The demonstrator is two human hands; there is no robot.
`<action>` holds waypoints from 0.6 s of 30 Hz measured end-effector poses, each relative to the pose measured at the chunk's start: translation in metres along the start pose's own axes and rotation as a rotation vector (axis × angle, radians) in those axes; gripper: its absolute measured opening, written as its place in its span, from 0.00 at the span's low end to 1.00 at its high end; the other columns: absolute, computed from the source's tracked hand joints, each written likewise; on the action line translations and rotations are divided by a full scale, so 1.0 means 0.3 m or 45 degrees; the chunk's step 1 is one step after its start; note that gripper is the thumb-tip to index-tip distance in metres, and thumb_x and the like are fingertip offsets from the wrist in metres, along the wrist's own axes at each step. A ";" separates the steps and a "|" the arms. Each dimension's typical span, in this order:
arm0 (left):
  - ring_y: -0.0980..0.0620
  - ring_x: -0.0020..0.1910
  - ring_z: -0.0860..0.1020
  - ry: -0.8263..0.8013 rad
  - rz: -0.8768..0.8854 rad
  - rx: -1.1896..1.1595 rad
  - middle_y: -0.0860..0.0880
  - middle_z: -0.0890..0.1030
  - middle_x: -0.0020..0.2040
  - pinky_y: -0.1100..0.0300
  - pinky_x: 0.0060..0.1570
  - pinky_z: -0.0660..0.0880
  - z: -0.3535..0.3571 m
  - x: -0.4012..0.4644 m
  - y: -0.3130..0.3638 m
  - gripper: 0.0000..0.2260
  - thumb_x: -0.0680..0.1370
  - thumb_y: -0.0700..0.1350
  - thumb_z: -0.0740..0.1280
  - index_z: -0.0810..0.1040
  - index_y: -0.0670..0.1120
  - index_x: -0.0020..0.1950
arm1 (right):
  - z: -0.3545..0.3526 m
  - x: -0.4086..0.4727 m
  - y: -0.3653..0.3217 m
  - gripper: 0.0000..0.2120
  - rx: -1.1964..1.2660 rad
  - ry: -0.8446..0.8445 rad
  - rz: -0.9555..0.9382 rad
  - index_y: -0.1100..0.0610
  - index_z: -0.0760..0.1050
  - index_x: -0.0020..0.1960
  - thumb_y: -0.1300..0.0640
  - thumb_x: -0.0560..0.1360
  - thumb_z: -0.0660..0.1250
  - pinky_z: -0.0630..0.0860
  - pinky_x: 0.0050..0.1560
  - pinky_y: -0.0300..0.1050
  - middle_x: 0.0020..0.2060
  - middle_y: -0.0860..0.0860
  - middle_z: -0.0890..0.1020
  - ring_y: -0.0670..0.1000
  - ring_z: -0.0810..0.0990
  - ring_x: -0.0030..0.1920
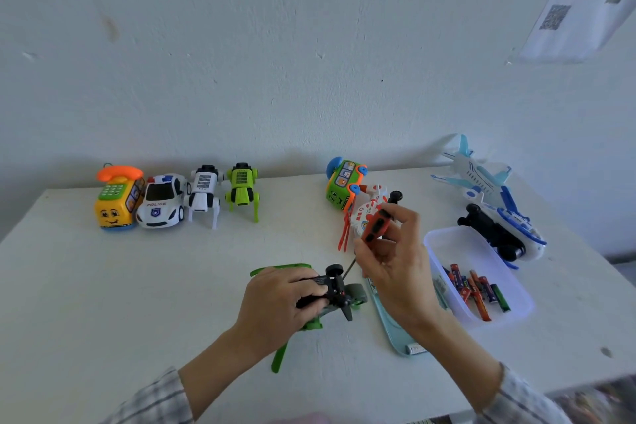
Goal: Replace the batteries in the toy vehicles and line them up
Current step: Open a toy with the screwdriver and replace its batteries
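White tabletop carries everything here, set against a pale wall. Near the centre, the left hand presses a green toy helicopter down on its back, black underside and wheels up, its fingers clenched around the body; green rotor blades stick out from under the hand toward 7 o'clock. At 2 o'clock from that hand, the right hand holds a red-and-black screwdriver, its fingers grasping the handle, the thin dark shaft slanting down to the helicopter's underside. Whether the tip sits in a screw cannot be made out.

Just beyond the screwdriver, at 12 o'clock, a white-and-red toy helicopter lies on the tabletop, and a green toy bus lies tipped beside it. At 3 o'clock of the right hand stands a clear plastic tub with loose batteries inside. Behind the tub, toward 1 o'clock, lie two white-and-blue toy airplanes, the nearer one overturned with black wheels showing. A pale blue tray lies partly under the right wrist.

Far at 10 o'clock, lined along the wall, stand a yellow telephone bus, a police car, a white robot dog and a green robot dog.
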State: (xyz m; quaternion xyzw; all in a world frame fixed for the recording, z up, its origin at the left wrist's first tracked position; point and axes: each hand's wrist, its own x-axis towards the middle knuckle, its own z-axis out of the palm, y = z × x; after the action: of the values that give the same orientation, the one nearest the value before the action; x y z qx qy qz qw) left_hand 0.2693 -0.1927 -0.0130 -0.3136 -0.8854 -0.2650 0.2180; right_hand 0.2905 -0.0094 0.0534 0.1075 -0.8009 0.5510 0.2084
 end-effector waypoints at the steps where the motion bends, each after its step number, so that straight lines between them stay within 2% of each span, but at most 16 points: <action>1: 0.59 0.36 0.80 -0.004 0.002 0.001 0.58 0.83 0.40 0.67 0.36 0.72 -0.001 0.000 0.001 0.05 0.65 0.52 0.74 0.84 0.53 0.38 | 0.004 -0.003 0.001 0.29 -0.011 -0.007 -0.009 0.32 0.60 0.54 0.66 0.76 0.66 0.74 0.30 0.57 0.37 0.52 0.74 0.58 0.73 0.31; 6: 0.59 0.36 0.80 -0.008 0.006 -0.006 0.58 0.83 0.40 0.66 0.35 0.72 -0.004 -0.003 0.003 0.05 0.65 0.52 0.74 0.84 0.53 0.38 | 0.015 -0.010 0.001 0.32 -0.032 -0.019 -0.036 0.28 0.58 0.54 0.65 0.76 0.66 0.75 0.31 0.52 0.38 0.52 0.75 0.55 0.74 0.31; 10: 0.59 0.36 0.80 -0.018 0.005 -0.008 0.58 0.83 0.40 0.66 0.35 0.72 -0.003 -0.004 0.001 0.05 0.65 0.52 0.74 0.84 0.53 0.38 | 0.017 -0.013 0.005 0.33 -0.045 -0.027 -0.054 0.27 0.58 0.54 0.65 0.76 0.67 0.75 0.31 0.52 0.40 0.50 0.75 0.55 0.75 0.31; 14: 0.59 0.36 0.80 -0.025 0.008 -0.002 0.58 0.83 0.41 0.65 0.34 0.73 0.001 -0.008 -0.003 0.06 0.68 0.54 0.71 0.84 0.53 0.39 | 0.016 -0.018 0.017 0.31 -0.040 -0.050 -0.032 0.28 0.59 0.55 0.64 0.76 0.67 0.76 0.31 0.54 0.39 0.51 0.76 0.55 0.75 0.31; 18: 0.58 0.36 0.80 -0.014 0.013 0.005 0.58 0.83 0.40 0.62 0.32 0.75 0.000 -0.009 -0.002 0.06 0.67 0.53 0.72 0.84 0.53 0.39 | 0.013 -0.020 0.012 0.27 -0.114 -0.088 -0.071 0.31 0.60 0.55 0.59 0.75 0.69 0.77 0.33 0.47 0.38 0.49 0.78 0.50 0.76 0.32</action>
State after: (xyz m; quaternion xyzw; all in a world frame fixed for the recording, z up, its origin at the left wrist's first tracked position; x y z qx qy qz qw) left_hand 0.2707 -0.1943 -0.0149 -0.3190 -0.8855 -0.2604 0.2150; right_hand 0.2936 -0.0121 0.0466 0.1393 -0.8282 0.5045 0.2004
